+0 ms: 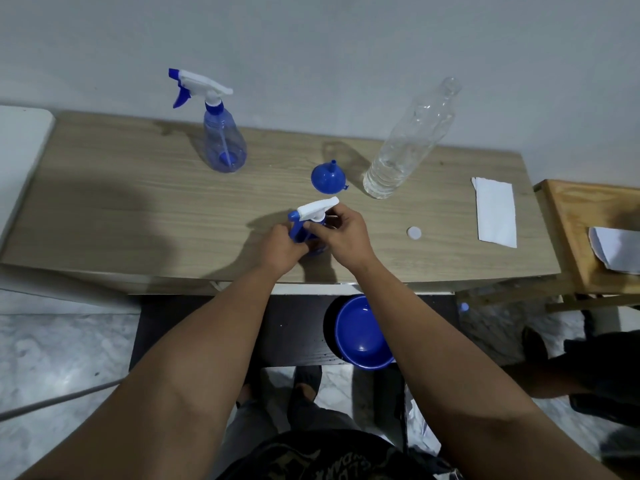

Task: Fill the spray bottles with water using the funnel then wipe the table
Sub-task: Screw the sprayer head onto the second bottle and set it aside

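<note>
1. Wooden table, seen from above; it carries all items 2–8.
2. Near spray bottle, upright at the near centre of the table, blue body with white-and-blue trigger head pointing left; largely hidden by both hands.
3. Left hand, fingers curled round the body of the near spray bottle, gripping it from the left.
4. Right hand, fingers and thumb closed on the neck just below the trigger head of the same bottle.
5. Funnel, blue, resting mouth-down with spout upward, just beyond the near spray bottle and apart from it.
6. Water bottle, clear plastic, uncapped, upright to the right of the funnel; water fills only its lower part.
7. Bottle cap, white, lying on the table to the right of the hands.
8. Far spray bottle, upright at the far left, trigger head fitted; whether it holds water cannot be told.
9. Folded paper towel, white, flat near the right end of the table.
10. Blue basin, on a dark shelf below the near edge of the table.
</note>
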Demonstrator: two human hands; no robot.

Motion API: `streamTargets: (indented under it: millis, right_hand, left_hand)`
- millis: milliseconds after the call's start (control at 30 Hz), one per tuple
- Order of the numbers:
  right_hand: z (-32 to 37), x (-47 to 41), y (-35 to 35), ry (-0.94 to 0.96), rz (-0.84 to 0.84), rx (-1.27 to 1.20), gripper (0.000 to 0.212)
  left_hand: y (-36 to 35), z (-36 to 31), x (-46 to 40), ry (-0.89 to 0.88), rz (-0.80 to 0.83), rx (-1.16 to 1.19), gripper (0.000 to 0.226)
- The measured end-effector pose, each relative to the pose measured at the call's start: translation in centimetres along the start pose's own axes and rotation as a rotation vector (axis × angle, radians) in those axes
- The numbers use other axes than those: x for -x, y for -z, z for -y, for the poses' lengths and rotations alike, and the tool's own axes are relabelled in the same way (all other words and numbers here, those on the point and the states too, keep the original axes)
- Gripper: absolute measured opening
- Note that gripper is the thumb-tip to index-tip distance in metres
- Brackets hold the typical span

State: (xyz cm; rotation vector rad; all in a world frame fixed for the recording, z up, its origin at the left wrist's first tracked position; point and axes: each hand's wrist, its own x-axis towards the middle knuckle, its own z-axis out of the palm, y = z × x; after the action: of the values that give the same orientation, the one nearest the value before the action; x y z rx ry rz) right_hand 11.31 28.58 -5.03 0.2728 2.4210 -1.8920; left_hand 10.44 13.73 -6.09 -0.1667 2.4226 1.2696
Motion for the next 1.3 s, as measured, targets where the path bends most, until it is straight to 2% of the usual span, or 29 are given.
streamTargets:
  millis: [67,200,233,333,400,500,633,700,833,967,1100,1167,1300]
  right_hand:
    - [0.3,0.0,-0.4,-0.029,-0.038,-0.016,0.03]
    - [2.1,0.3,-0.9,-0.01,-0.168,-0.009,0.05]
    - [2.8,0.4,-1.1,0.015,-0.151,-0.01,0.047]
    - [6.0,0.5,-2.5,0.109,-0.007,-0.01,0.024]
    - [8.5,0.6,-3.8,0.168,0.082,-0.017,0.023]
    - [11.2,0.6,-6.0,0.188,0.162,-0.042,0.029]
    - [11.5,0.6,-8.7,0.081,0.19,-0.015,0.013]
    - [10.7,1.0,-10.0,0.024,0.23,0.044,0.017]
    - [8.6,2.7,-12.0,-0.057,0.346,0.229,0.026]
    - [7.2,4.0,-12.9,-0.074,0.369,0.331,0.044]
    - [7.5,4.3,-12.9,-0.089,0.37,0.349,0.044]
    - [7.7,4.2,-12.7,-0.114,0.361,0.336,0.051]
    - [7.8,3.9,-12.5,-0.13,0.364,0.336,0.06]
  left_hand:
    - [0.3,-0.1,0.6,-0.028,-0.008,0.024,0.014]
    - [1.5,-0.2,2.5,-0.089,0.044,0.124,0.05]
    - [1.8,-0.1,2.7,-0.095,0.055,0.134,0.052]
    - [4.0,-1.5,4.7,-0.163,0.071,0.084,0.037]
    - [6.0,-2.1,6.6,-0.173,0.074,0.003,0.032]
    - [9.3,-0.4,9.0,-0.17,-0.042,-0.169,0.05]
    - [13.0,4.1,9.8,-0.142,-0.441,-0.283,0.06]
    - [14.2,5.4,9.8,-0.099,-0.529,-0.411,0.064]
    - [15.2,7.1,10.0,0.005,-0.566,-0.546,0.073]
    - [15.0,8.3,9.9,-0.018,-0.63,-0.566,0.076]
    - [14.9,9.0,9.8,-0.019,-0.636,-0.581,0.076]
    - [14.9,9.0,9.8,-0.027,-0.64,-0.582,0.076]
    - [15.0,8.8,9.5,-0.02,-0.632,-0.57,0.063]
